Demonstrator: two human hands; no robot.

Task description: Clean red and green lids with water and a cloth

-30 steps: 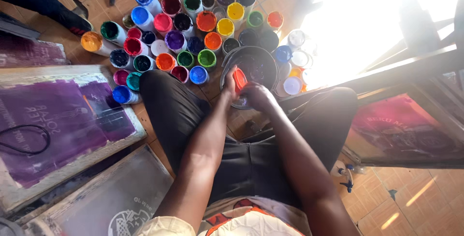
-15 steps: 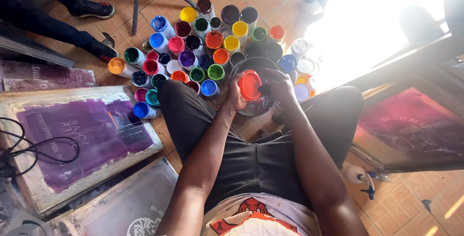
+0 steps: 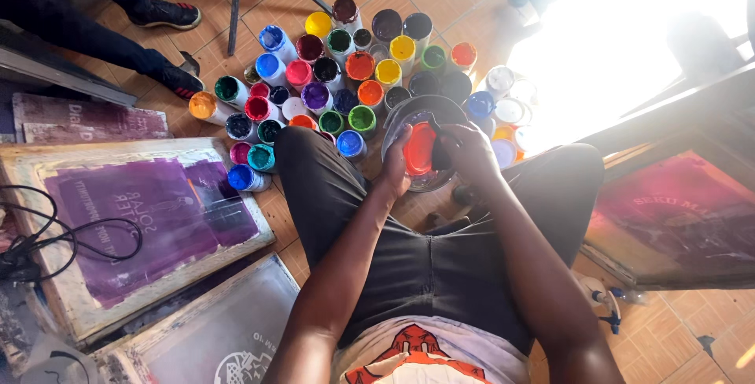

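Terracotta floor tiles [image 3: 700, 352] are filling the head view, and strong glare is washing out the upper right of the frame; near the centre top, a crowd of open paint jars [image 3: 346, 77] is standing packed together on the floor, showing yellow, orange, blue, pink, green, purple and dark colours.

Just right of that cluster, at the centre of the frame, a dark round bowl [image 3: 429, 144] is sitting beside the person's knees; the left hand [image 3: 395, 165] is pressing against the bowl's left rim, its fingers curled around the edge and grasping it; the right hand [image 3: 469, 152] is reaching over the bowl from the right, its fingers clenched on a dark tool whose handle is hard to make out; a red blob of paint [image 3: 419, 149] is lying inside the bowl between the two hands, touching the tool.

Lower left, a wooden printing screen [image 3: 141, 223] stained purple is lying tilted on the floor, with black cables [image 3: 47, 246] trailing over its left edge; a second, greyer screen [image 3: 228, 329] is lying just below it; at the right edge, a third screen [image 3: 680, 219] stained magenta is resting; in the upper left, another person's dark shoes [image 3: 169, 14] are standing well apart from the jars.
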